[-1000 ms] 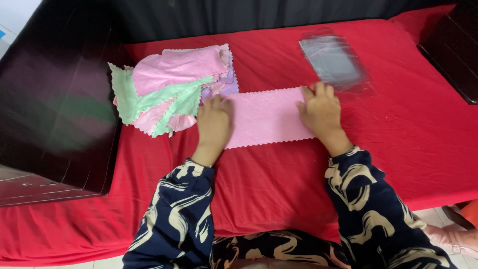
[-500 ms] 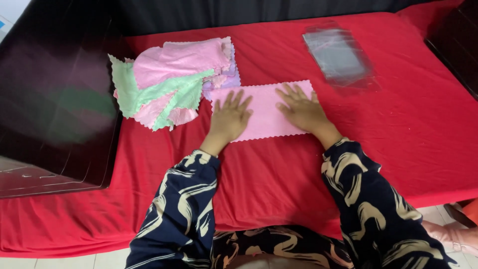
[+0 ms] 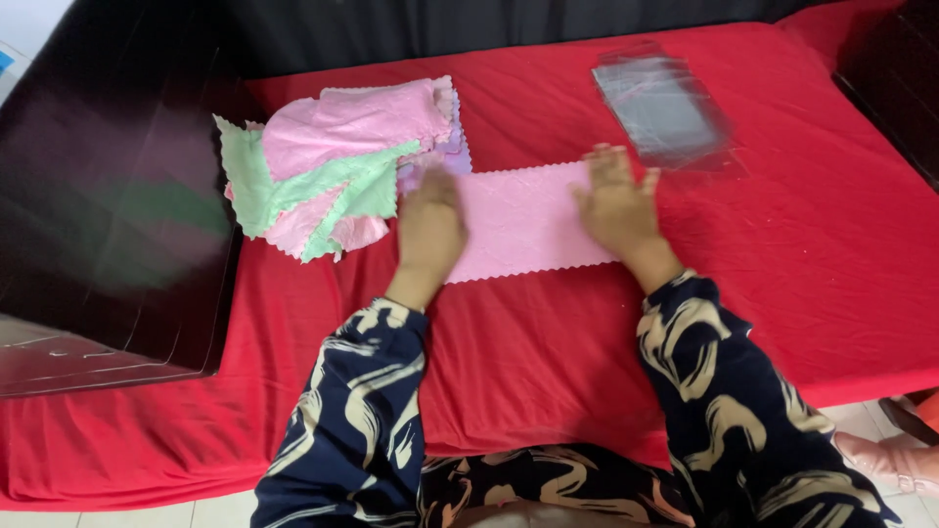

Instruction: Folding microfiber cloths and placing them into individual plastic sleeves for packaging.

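Head view: both hands lie flat and spread on the pink cloth [image 3: 523, 223], left hand [image 3: 428, 230] and right hand [image 3: 618, 203] at its ends, seemingly to hold it smooth on the red desk [image 3: 802, 254], beside the cloth pile [image 3: 333, 161] and clear plastic bags [image 3: 665, 108].

The pink cloth [image 3: 518, 220] is soft, matt fabric with pinked wavy edges, like the heaped pink and green cloths [image 3: 333, 166], on a matt red fabric cover [image 3: 802, 293] beside glossy clear plastic bags [image 3: 665, 103].
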